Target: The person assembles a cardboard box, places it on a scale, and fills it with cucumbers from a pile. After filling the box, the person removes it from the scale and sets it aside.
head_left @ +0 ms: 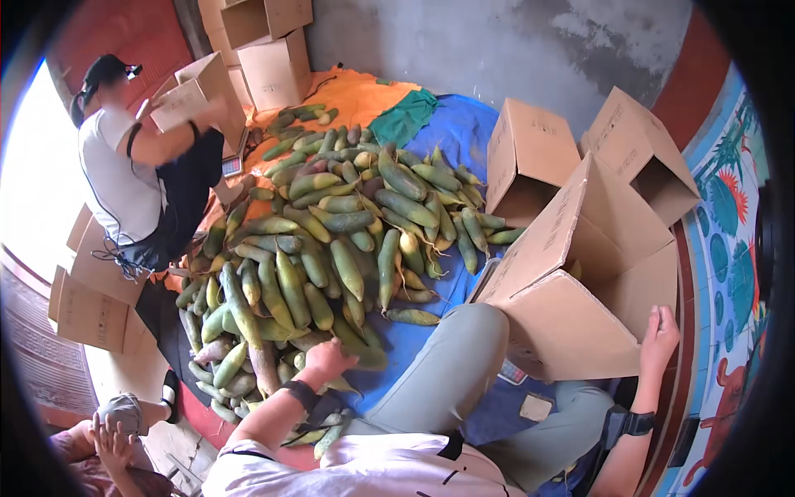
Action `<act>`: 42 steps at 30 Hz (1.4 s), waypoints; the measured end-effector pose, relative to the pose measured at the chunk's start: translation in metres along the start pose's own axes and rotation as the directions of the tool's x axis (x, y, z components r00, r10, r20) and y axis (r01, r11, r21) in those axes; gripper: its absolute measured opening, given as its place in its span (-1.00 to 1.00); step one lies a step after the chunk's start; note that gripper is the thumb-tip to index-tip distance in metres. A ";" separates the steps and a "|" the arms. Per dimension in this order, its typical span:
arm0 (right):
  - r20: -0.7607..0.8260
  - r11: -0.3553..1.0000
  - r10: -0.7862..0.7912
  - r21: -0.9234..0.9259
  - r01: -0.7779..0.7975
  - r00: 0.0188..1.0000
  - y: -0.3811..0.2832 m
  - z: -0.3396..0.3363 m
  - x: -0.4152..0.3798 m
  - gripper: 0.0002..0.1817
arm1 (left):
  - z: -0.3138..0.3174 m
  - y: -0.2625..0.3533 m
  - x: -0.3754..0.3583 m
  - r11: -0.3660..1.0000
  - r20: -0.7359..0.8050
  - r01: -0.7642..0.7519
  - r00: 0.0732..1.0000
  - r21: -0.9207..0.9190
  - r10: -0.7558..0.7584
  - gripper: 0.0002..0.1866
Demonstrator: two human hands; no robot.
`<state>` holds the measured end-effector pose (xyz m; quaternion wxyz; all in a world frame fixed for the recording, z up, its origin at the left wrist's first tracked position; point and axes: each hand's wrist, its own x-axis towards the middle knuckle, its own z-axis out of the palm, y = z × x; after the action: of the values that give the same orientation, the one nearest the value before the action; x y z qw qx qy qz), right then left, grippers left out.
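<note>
My left hand (327,362) is at the near side of a big heap of green radishes (331,224). Its fingers are closed round a long green radish (364,349), which is blurred by motion. Off to the right, my right hand (659,333) grips the near edge of an open cardboard box (538,327), tilted with its opening facing right. Inside that box, a bit of a green radish (575,269) shows. Below the box, part of a scale (512,373) peeks out beside my knee.
More cardboard boxes (534,153) stand along the right and at the back by the wall. A co-worker (124,166) at the left handles another box (195,99) near a second scale (233,166). Another person's hands (112,443) are at lower left. Blue (414,340) and orange (352,87) sheets cover the floor.
</note>
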<state>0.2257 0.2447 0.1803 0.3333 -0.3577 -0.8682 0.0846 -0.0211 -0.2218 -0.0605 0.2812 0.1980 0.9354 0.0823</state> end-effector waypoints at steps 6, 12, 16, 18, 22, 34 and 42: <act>-0.164 0.971 -0.230 0.019 0.236 0.959 -0.021 -0.002 -0.008 -0.94 | -0.072 0.011 -0.027 0.716 -0.397 -0.117 0.887 -0.688 -0.237 -0.38; -0.105 0.923 -0.364 0.095 0.373 0.926 -0.093 -0.033 -0.055 -0.78 | -0.131 0.053 -0.073 0.171 -0.335 -0.326 0.942 -0.930 -0.028 -0.28; -0.003 0.809 -0.564 0.199 0.554 0.825 -0.123 -0.045 -0.090 -0.45 | -0.138 0.095 -0.091 0.214 -0.278 -0.340 0.921 -0.916 0.273 -0.31; 0.102 0.771 -0.621 0.263 0.581 0.777 -0.133 -0.046 -0.105 -0.28 | -0.126 0.116 -0.091 0.254 -0.196 -0.308 0.902 -0.917 0.384 -0.36; 0.216 0.774 -0.619 0.328 0.541 0.755 -0.120 -0.030 -0.134 -0.18 | -0.112 0.157 -0.097 0.348 -0.012 -0.305 0.767 -0.887 0.641 -0.38; -0.159 0.963 -0.217 0.129 0.239 0.963 -0.073 -0.102 -0.085 -0.32 | -0.074 0.172 -0.020 0.226 -0.264 -0.493 0.735 -0.840 0.624 -0.49; 0.074 0.965 -0.132 -0.218 0.145 0.988 -0.023 -0.077 0.001 -0.44 | -0.062 0.145 0.007 0.076 -0.133 -0.207 0.828 -0.975 0.545 -0.55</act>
<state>0.2615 0.2219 0.2486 0.2705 -0.3286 -0.9046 -0.0262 -0.0139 -0.0900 0.0262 0.4315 0.2212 0.5332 0.6932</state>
